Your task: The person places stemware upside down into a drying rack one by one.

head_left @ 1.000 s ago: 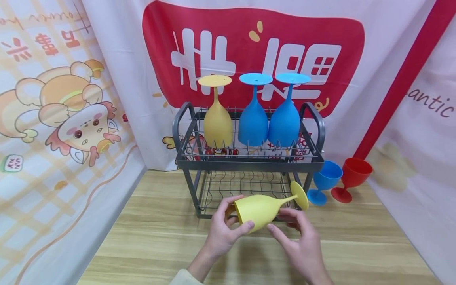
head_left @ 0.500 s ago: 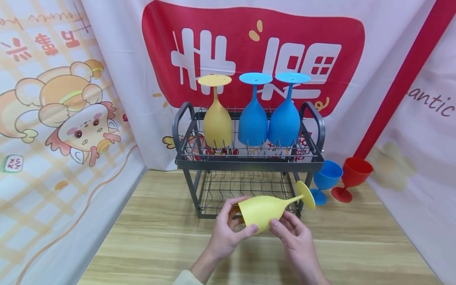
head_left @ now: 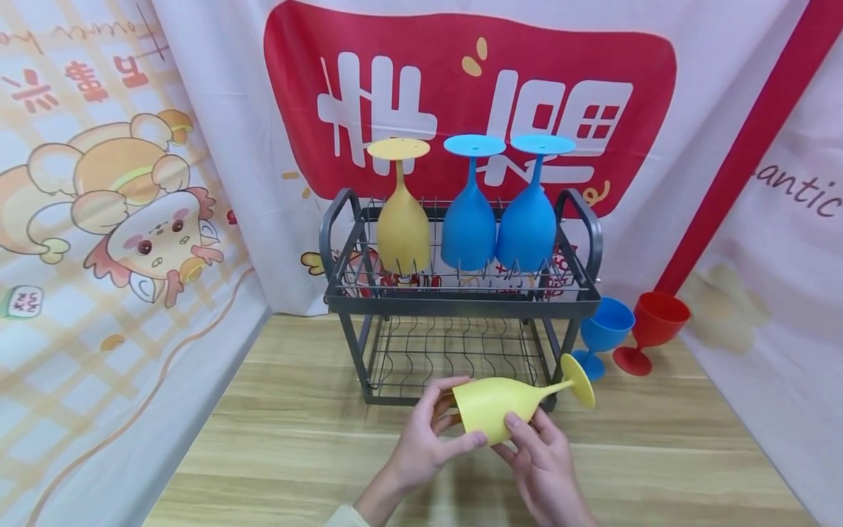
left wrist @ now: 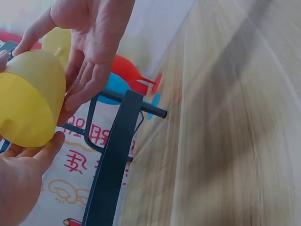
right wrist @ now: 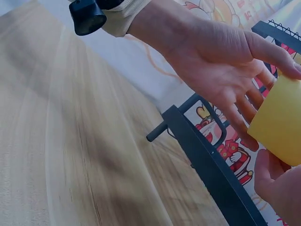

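Note:
A yellow goblet (head_left: 497, 411) lies sideways in both hands in front of the rack, its mouth to the left and its round foot to the right. My left hand (head_left: 428, 443) holds it at the rim end, thumb on the near side and fingers at the far side. Nearer the stem, my right hand (head_left: 545, 465) grips the bowl with its thumb on top and fingers beneath. In the left wrist view, the open mouth of the goblet (left wrist: 28, 103) faces the camera. The bowl (right wrist: 280, 122) is partly cut off in the right wrist view.
A dark two-tier dish rack (head_left: 461, 307) stands behind the hands. Its upper tier carries an upside-down yellow goblet (head_left: 403, 227) and two blue goblets (head_left: 469, 230). Right of the rack, another blue goblet (head_left: 606, 329) and a red goblet (head_left: 660, 322) stand upright on the wooden table (head_left: 276, 454).
The yellow goblet has moved right and toward the person, along with both hands. My right hand, at first loosely near the stem end, has closed its thumb and fingers on the bowl.

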`<action>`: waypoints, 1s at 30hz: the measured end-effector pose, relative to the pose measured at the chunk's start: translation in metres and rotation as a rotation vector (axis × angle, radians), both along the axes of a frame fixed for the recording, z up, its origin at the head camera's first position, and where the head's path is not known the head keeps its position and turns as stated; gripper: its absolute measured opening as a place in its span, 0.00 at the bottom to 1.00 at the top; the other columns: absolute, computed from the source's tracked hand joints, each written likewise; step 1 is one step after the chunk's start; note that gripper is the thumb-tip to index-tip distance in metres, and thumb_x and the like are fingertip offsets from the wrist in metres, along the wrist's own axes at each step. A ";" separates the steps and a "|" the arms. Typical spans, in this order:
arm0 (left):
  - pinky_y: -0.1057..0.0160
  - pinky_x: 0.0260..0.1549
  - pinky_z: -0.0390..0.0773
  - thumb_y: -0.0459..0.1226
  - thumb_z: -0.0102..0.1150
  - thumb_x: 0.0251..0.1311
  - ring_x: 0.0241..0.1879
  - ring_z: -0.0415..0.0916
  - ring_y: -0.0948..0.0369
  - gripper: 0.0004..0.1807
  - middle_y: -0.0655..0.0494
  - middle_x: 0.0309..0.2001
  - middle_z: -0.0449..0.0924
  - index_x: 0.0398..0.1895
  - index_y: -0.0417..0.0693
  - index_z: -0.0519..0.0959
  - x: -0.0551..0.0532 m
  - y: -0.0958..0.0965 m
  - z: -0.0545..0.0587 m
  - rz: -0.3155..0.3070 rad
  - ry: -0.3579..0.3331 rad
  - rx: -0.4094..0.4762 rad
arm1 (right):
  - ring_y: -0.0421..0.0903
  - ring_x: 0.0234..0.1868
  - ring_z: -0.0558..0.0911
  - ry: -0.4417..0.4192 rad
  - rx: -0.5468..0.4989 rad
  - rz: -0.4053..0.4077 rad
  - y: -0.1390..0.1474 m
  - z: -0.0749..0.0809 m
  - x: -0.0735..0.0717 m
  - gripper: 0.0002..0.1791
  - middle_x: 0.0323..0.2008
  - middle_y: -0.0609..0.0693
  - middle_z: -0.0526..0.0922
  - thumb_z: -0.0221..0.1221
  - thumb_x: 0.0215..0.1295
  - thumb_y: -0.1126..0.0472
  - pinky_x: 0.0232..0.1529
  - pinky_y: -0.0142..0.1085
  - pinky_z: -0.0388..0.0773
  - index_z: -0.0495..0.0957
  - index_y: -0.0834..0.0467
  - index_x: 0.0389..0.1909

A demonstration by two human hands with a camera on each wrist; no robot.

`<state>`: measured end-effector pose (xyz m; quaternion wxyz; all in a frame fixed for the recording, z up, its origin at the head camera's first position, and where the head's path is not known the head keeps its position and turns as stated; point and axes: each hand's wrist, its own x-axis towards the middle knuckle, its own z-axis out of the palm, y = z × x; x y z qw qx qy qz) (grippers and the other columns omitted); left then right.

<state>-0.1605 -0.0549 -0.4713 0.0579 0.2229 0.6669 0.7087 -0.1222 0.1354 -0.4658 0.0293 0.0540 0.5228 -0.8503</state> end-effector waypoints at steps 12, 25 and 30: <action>0.58 0.67 0.79 0.31 0.72 0.61 0.70 0.74 0.54 0.37 0.54 0.71 0.76 0.74 0.49 0.69 -0.006 -0.038 0.002 0.202 0.207 -0.077 | 0.37 0.57 0.84 0.080 0.167 -0.115 0.006 0.007 -0.006 0.39 0.61 0.54 0.80 0.62 0.69 0.73 0.59 0.30 0.84 0.56 0.68 0.77; 0.67 0.58 0.79 0.25 0.63 0.63 0.63 0.76 0.56 0.27 0.42 0.63 0.79 0.66 0.32 0.72 -0.030 -0.096 0.042 0.678 0.350 0.151 | 0.34 0.55 0.84 0.316 0.773 -0.277 0.031 0.001 -0.040 0.41 0.64 0.53 0.83 0.79 0.56 0.64 0.57 0.20 0.80 0.72 0.56 0.70; 0.67 0.60 0.78 0.26 0.61 0.65 0.67 0.73 0.51 0.29 0.48 0.67 0.76 0.70 0.33 0.70 -0.039 -0.107 0.068 0.707 0.388 0.194 | 0.49 0.60 0.85 0.444 0.934 -0.336 0.034 -0.003 -0.055 0.45 0.64 0.56 0.83 0.81 0.52 0.64 0.60 0.18 0.75 0.72 0.58 0.71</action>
